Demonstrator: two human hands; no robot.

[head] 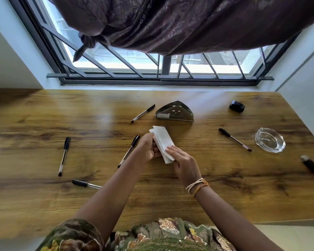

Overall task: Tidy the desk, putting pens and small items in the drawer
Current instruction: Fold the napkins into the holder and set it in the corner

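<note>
Both hands, left hand [149, 149] and right hand [184, 163], have fingers pinching a folded white napkin [162, 142] mid-table, probably tidying it for the metal holder [174, 111] behind. Five pens [128, 153] lie scattered, untouched; no drawer in view. Glass ashtray [269, 142] sits by the right edge.
</note>
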